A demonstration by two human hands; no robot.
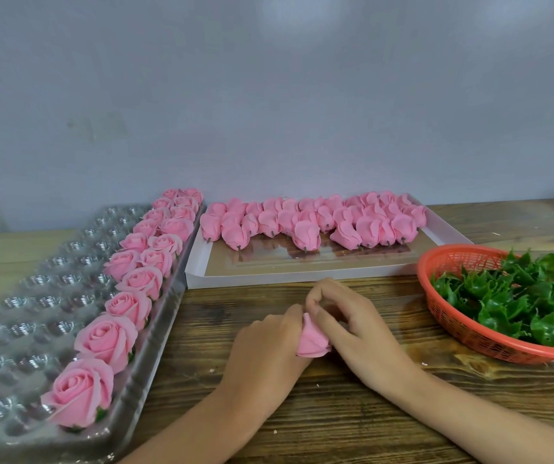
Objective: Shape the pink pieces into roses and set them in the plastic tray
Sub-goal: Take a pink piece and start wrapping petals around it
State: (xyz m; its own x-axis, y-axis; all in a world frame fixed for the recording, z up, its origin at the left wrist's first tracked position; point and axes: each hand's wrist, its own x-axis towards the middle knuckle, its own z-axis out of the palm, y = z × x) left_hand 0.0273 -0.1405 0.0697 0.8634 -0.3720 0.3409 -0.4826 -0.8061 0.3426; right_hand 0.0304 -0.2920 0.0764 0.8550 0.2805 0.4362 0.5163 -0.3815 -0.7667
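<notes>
left fingers (pixel 294 313): curled round the small folded pink petal piece (pixel 312 343), gripping it from the left and below
right fingers (pixel 329 293): bent, tips pressed together, pinching the top of the same piece
left hand (pixel 268 349) / right hand (pixel 345 329): touching each other, lower centre of frame, resting on the brown wood-grain table (pixel 302 413)
piece location: between both hands, just above the table, not in any container
clear moulded plastic tray (pixel 17 329): left of frame; finished pink roses (pixel 104 339) sit upright in its cups, in one column along the right edge that doubles in the far half
shallow white cardboard box (pixel 302 279): centre, behind the hands; unshaped pink buds (pixel 302 219) lie in rows along its far side, stub ends toward the camera
red plastic mesh basket (pixel 469 343): right of frame; holds a heap of green serrated plastic leaves (pixel 520 296)
hidden: top of the held piece covered by the right fingers
cut off: tray at left and bottom, basket at right, both forearms at bottom
unclear: dark object at the far right edge, can't tell what it is
</notes>
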